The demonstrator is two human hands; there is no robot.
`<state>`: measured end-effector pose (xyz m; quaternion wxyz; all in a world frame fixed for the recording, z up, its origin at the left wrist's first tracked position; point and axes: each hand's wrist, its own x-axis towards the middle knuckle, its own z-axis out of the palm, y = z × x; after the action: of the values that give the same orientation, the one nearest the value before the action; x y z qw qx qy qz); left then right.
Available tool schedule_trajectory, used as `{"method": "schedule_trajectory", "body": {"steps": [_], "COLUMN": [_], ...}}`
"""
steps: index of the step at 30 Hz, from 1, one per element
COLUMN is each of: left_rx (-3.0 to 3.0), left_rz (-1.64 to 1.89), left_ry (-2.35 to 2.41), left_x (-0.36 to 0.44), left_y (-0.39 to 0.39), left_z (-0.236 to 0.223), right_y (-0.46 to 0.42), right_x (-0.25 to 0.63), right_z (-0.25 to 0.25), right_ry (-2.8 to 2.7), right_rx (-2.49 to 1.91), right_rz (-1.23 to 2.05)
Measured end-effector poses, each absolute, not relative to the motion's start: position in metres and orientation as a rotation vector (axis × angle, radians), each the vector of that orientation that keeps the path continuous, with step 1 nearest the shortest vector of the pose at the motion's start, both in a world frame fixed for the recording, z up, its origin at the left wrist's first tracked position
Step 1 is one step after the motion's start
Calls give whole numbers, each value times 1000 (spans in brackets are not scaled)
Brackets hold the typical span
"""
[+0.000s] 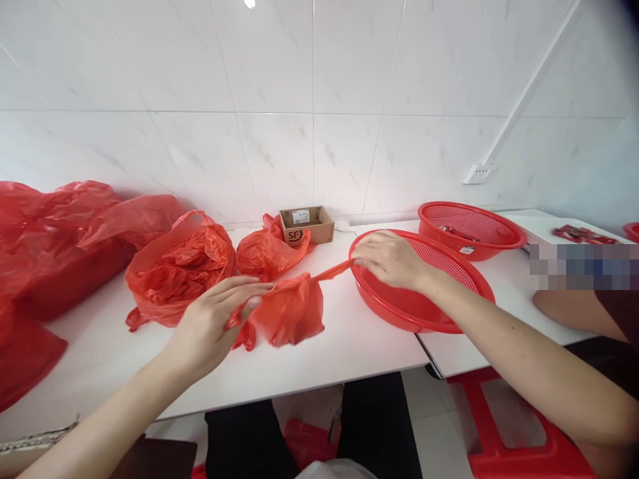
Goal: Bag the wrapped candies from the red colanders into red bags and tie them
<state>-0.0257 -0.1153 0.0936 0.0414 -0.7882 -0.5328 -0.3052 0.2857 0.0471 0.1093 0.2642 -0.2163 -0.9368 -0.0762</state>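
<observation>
A small red plastic bag (294, 313) hangs stretched between my two hands just over the white table (339, 352). Its lower part bulges; what is inside does not show. My left hand (219, 319) pinches the bag's left end between thumb and fingers. The twisted right end is gripped by my right hand (382, 259), which is over the left rim of a red plastic basket (424, 319). Left of the bag, a larger open red bag (150, 293) is stuffed with crumpled red plastic. Another red bag (264, 249) lies bunched behind.
A small cardboard box (319, 229) stands by the wall. Farther right is a second red basket (492, 229) with a few small items. Big red bags (50, 246) fill the left side. Another person's arm (569, 313) is at the right, near a red stool (524, 459).
</observation>
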Motion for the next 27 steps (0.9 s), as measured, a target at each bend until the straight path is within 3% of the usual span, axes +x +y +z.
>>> {"method": "schedule_trajectory", "body": {"steps": [6,8,12,14,18,22,27], "left_rx": [-2293,-2274,-2398,-2461,-2556,-2346,-2064], "left_rz": [-1109,-1245,-1562,-1691,-1836,-1982,-1913], "left_ry": [-1972,-2038,-1881,-1775,-1819,-2047,-2116], "left_x": [-47,-37,4,29,61,69,80], "left_y": [-135,-135,-123,-112,-89,-80,-93], "left_z": [90,97,96,86,62,38,-4], "right_y": [72,63,32,15,-11,-29,-52], "right_x": [297,287,255,237,214,211,205], "right_z": [103,109,104,89,44,6,-25], "right_ry": [-2557,-2453,-1908,-1690,-1527,-1538,-1653], "right_rx": [-781,-853,-856,-816,-787,-945,-1028], "right_rz": [-85,179,1014,1186,1197,933,826]}}
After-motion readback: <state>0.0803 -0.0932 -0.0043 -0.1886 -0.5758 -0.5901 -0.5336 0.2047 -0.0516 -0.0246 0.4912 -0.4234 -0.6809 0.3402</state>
